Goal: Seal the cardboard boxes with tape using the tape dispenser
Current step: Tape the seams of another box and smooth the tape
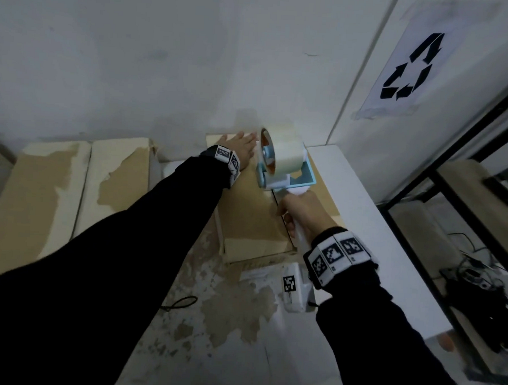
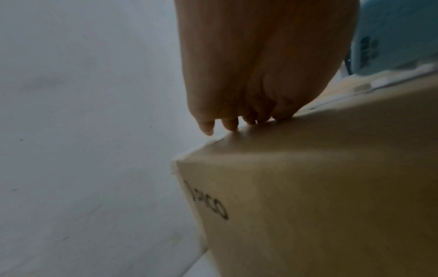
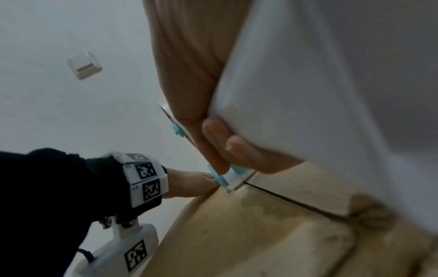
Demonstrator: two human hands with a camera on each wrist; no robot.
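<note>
1. At the far edge of the cardboard box (image 1: 254, 210), left hand (image 1: 239, 150) lies flat, fingers (image 2: 227, 122) straight and together, tips over the box's far top edge, pressing the lid down.
2. Right hand (image 1: 303, 215) fingers (image 3: 239, 150) curled tight round the white handle of the tape dispenser (image 1: 280, 167); clamped grip, thumb side up.
3. Dispenser head, light blue frame with a pale tape roll, sits on the box top near the far end, just right of the left hand, over the dark centre seam (image 3: 284, 198) between the flaps.
4. Seam open and untaped on the near side of the dispenser, seen in right wrist view.
5. Box rests on a white worktop (image 1: 361, 198) against the wall; printed letters on its side in left wrist view.
6. Both arms in black sleeves, marker bands on each wrist.
7. More boxes (image 1: 70, 188) with torn, peeled surfaces left of the taped one.
8. Recycling sign (image 1: 409, 68) on the right wall; black metal shelf (image 1: 465, 180) beside the worktop; light switch (image 3: 84, 65) on the wall.
</note>
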